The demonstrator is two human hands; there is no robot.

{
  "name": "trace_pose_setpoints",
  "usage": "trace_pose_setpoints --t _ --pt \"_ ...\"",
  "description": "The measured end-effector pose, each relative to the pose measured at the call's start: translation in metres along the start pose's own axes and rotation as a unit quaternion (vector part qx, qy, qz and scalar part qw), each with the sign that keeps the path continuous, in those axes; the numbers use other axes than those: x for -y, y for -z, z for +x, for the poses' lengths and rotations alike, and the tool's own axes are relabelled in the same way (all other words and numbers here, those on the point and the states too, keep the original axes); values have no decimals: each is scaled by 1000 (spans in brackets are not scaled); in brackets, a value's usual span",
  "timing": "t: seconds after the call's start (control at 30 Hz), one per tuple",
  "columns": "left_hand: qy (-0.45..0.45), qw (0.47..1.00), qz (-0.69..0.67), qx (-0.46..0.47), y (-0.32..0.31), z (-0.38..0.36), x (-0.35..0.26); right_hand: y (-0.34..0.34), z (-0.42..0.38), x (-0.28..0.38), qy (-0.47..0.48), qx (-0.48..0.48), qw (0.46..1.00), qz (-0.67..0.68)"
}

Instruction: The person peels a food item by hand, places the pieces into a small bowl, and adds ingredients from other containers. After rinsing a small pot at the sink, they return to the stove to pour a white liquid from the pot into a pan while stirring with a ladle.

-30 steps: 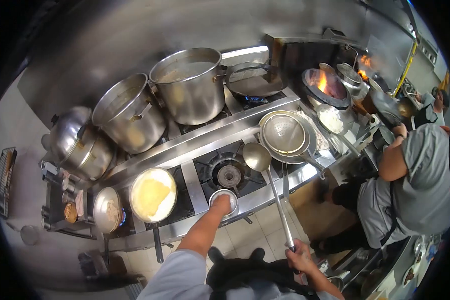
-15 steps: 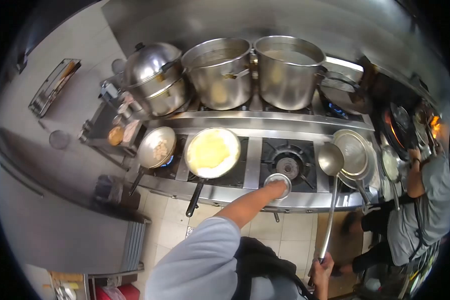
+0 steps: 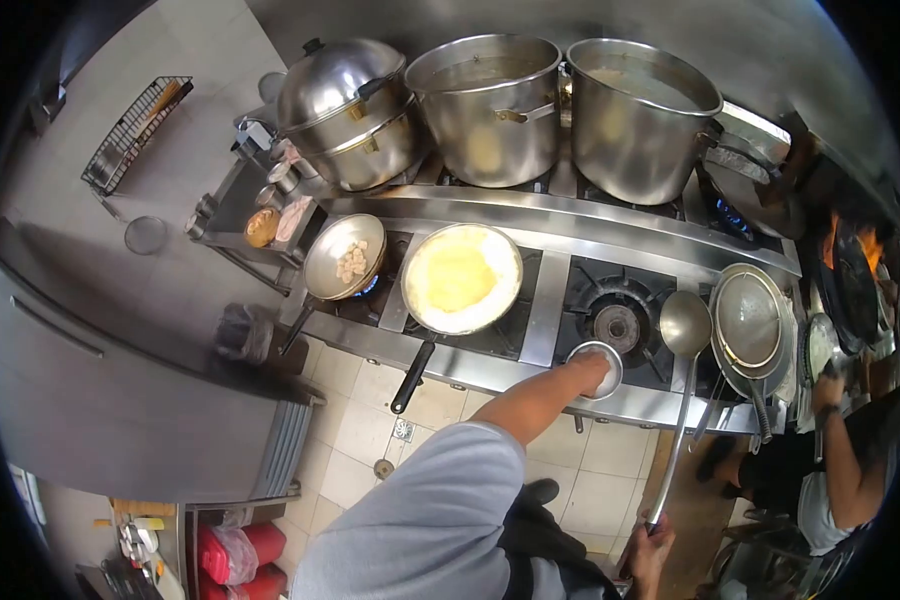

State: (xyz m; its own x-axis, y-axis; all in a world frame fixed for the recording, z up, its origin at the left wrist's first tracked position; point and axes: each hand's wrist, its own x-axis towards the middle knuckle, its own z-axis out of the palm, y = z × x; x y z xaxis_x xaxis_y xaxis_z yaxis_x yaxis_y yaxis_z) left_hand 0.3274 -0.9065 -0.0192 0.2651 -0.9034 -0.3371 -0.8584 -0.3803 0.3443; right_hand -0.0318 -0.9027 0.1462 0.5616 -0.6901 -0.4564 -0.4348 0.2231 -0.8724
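Note:
My left hand (image 3: pixel 590 375) is closed at the left side of a small metal bowl (image 3: pixel 612 384) by the stove's front edge; some of its fingers are hidden. In my right hand (image 3: pixel 652 548), low in the view, is the end of a long-handled ladle (image 3: pixel 686 322). The ladle's round head hangs between the bare burner (image 3: pixel 618 326) and a strainer (image 3: pixel 750 318). Left of my arm, a frying pan (image 3: pixel 462 325) holds a spread yellow layer. Beside it, a smaller pan (image 3: pixel 322 262) over a blue flame contains pale chunks.
Two tall stockpots (image 3: pixel 482 130) and a domed lidded steamer pot (image 3: pixel 355 125) line the back of the stove. The frying pan's black handle (image 3: pixel 413 378) sticks out over the front edge. A co-worker (image 3: pixel 840 480) works at right near a flaming wok (image 3: pixel 850 285).
My view has shifted, so the stove sits further right and higher. The ladle head is slightly further left of the strainer. At right, the co-worker's wok has tilted, with flames beside it.

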Motion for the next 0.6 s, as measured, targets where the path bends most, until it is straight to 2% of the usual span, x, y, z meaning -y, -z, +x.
trace_pose_setpoints --t 0.07,0.13,0.33,0.4,0.47,0.53,0.6 --pt "0 999 7 -33 2 -4 -2 1 4 -11 -1 10 1000 -4" --pt "2 1000 -7 -26 2 -4 0 4 5 -26 24 24 999 34" --pt "31 998 -18 -52 -7 -3 -1 -1 -7 -18 18 5 1000 -6" --pt "26 997 -13 -71 -12 -2 -4 4 -12 -23 32 1 999 22" --pt "56 994 -52 -75 -18 8 -1 9 -17 -23 28 6 1000 -10" --pt "23 996 -22 -84 -20 10 0 14 -23 -28 37 -6 999 4" --pt "41 989 -101 -100 -14 6 -2 18 -28 -28 37 -12 999 -4"
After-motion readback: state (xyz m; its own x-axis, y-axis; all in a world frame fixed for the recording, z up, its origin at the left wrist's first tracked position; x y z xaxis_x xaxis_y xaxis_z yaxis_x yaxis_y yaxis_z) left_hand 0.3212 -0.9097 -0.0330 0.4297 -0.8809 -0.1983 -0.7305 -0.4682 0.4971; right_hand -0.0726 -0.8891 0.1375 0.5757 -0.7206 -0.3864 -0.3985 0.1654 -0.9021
